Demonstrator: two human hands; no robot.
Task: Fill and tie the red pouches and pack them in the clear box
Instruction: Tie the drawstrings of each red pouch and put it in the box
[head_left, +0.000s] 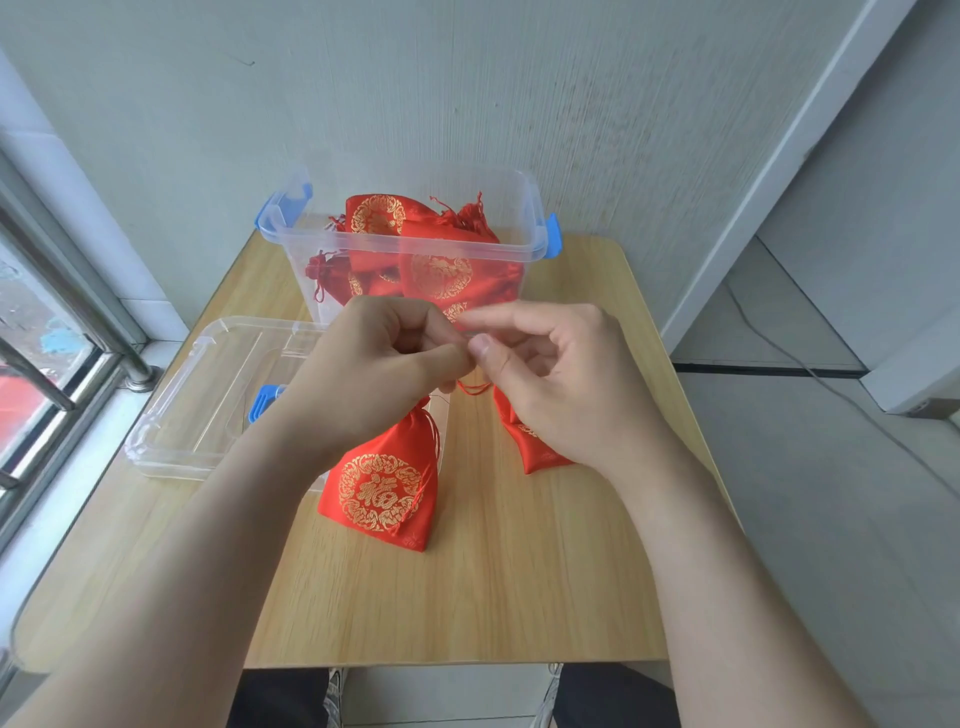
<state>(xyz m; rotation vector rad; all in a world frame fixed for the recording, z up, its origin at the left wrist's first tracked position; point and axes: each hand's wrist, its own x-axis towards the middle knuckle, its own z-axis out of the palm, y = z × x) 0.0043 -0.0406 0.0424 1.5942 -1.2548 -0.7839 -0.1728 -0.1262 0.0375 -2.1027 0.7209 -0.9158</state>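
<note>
Head view: left hand (379, 364) and right hand (561, 374) grip a red drawstring (474, 388); embroidered pouch (379, 483) at seven o'clock, second pouch (524, 441) at five.

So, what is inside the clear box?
Inside the clear box lie several red pouches with gold print, piled up. Their exact number and the box floor are hidden by overlap.
</note>
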